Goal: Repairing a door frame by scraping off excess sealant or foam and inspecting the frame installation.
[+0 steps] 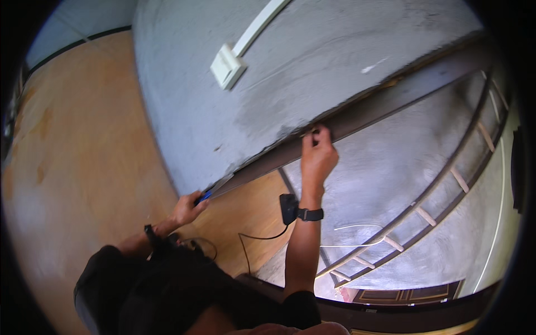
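My left hand (188,210) is closed around the blue handle of a putty knife (204,197). Its flat metal blade lies along the lower end of a dark door frame (268,164), where the frame meets the grey plastered wall (190,106). Farther up the same edge, my right hand (318,153) has its fingers bent together against the frame. Whatever they pinch is too small to make out. A black strap circles each wrist, and a black box (288,208) with a cable sits beside the right one.
A wooden ladder (427,215) slants across the right side, with a white cable (363,244) near its lower end. On the grey wall is a white switch box (228,67) below a white cable duct (259,25). Tan flooring (84,145) spreads at the left.
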The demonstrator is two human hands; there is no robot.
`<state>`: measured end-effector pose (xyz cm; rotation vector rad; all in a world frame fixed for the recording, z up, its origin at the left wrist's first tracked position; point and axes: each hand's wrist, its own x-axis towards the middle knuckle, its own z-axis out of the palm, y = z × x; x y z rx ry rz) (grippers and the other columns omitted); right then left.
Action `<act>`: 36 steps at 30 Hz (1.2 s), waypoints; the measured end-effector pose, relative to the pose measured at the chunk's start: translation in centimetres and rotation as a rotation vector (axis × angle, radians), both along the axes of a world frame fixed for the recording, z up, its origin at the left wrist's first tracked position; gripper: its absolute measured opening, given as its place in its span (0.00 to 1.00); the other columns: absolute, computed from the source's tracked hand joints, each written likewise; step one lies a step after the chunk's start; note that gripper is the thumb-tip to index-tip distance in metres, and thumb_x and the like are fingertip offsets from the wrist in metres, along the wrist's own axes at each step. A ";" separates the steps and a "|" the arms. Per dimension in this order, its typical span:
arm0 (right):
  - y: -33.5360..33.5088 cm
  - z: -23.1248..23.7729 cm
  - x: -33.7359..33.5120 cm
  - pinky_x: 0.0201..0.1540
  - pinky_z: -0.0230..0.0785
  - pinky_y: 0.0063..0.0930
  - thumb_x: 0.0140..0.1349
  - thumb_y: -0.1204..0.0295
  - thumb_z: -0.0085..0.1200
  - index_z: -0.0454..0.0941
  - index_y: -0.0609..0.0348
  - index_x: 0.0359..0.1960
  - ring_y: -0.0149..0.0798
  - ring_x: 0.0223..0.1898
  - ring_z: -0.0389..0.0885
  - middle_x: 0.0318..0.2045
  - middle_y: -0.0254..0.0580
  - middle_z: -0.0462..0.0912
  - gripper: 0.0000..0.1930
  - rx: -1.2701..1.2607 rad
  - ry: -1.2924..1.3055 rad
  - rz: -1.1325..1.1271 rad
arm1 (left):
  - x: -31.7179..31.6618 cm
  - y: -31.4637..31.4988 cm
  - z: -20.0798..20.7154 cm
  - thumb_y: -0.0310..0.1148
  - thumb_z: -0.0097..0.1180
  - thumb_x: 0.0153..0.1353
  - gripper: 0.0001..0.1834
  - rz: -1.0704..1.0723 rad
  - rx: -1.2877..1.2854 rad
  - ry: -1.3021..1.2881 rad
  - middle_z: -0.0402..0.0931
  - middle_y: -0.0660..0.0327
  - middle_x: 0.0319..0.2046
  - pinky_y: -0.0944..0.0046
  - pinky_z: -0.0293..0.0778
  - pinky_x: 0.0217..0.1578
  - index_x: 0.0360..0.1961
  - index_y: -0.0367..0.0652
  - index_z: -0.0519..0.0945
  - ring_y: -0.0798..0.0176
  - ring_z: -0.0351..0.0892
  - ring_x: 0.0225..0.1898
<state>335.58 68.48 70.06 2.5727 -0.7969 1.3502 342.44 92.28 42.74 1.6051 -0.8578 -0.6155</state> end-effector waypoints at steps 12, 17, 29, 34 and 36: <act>0.1 3.6 -1.6 0.24 0.70 0.34 0.58 0.71 0.57 0.80 0.55 0.31 0.46 0.22 0.81 0.19 0.46 0.79 0.03 -0.108 0.002 0.084 | -0.8 0.5 0.2 0.42 0.56 0.60 0.18 -0.049 0.029 0.001 0.75 0.49 0.22 0.58 0.72 0.30 0.40 0.36 0.77 0.58 0.75 0.24; 0.2 14.7 -2.0 0.25 0.71 0.34 0.61 0.71 0.54 0.79 0.56 0.35 0.45 0.24 0.82 0.23 0.43 0.82 0.05 -0.421 -0.135 0.101 | -0.1 0.7 -0.8 0.42 0.57 0.60 0.18 -0.036 0.051 -0.017 0.74 0.48 0.21 0.57 0.71 0.29 0.38 0.36 0.77 0.55 0.74 0.23; 0.2 18.6 0.3 0.31 0.76 0.41 0.53 0.72 0.60 0.74 0.63 0.41 0.51 0.31 0.83 0.30 0.49 0.83 0.15 -0.489 0.122 -0.157 | 0.6 1.3 -1.5 0.40 0.57 0.59 0.16 0.033 -0.010 0.053 0.70 0.54 0.18 0.60 0.68 0.26 0.35 0.35 0.77 0.64 0.68 0.21; 0.2 18.1 0.2 0.31 0.76 0.40 0.52 0.72 0.61 0.73 0.62 0.41 0.52 0.31 0.82 0.32 0.51 0.82 0.16 -0.536 0.140 -0.152 | 0.9 1.0 -0.7 0.40 0.57 0.59 0.15 0.050 0.005 0.026 0.70 0.56 0.17 0.61 0.67 0.25 0.34 0.35 0.77 0.65 0.67 0.20; -0.3 17.8 0.4 0.30 0.76 0.39 0.51 0.72 0.62 0.73 0.62 0.38 0.52 0.30 0.82 0.31 0.50 0.81 0.15 -0.550 0.131 -0.135 | 1.2 0.9 -1.4 0.39 0.57 0.59 0.14 0.061 -0.004 0.063 0.70 0.57 0.16 0.61 0.67 0.24 0.32 0.36 0.77 0.66 0.68 0.19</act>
